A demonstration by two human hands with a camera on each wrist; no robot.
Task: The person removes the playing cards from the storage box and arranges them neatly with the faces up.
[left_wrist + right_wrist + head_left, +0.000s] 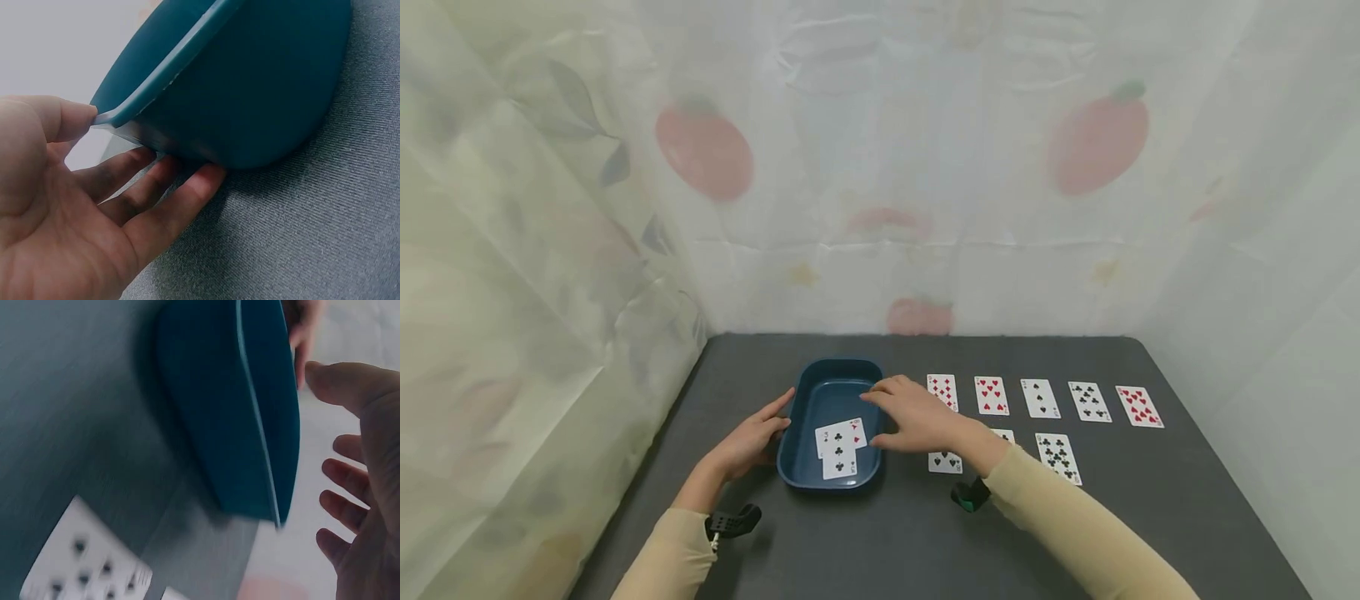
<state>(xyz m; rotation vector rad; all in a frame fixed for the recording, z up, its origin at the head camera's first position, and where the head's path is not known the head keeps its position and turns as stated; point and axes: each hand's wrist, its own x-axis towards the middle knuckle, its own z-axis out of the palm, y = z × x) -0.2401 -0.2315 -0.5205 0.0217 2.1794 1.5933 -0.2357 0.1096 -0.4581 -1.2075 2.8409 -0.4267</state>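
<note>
A dark blue tray (788,463) with rounded corners stands left of centre on the table, with overlapping playing cards (839,463) inside, black clubs and a red heart among them. My left hand (749,442) holds the tray at its left side; in the left wrist view, the thumb is at the rim and the fingers touch the outer wall low down. Above the tray's right edge, my right hand (917,417) is spread with thumb and fingers apart. Nothing shows between them in the right wrist view, where the tray wall (212,394) is beside the hand.
Face-up cards lie in two rows to the right, with a heart card (1139,407) at the far end and a clubs card (1058,458) in the nearer row. My right forearm partly covers some nearer cards. Patterned curtains (880,167) surround the dark table (865,550).
</note>
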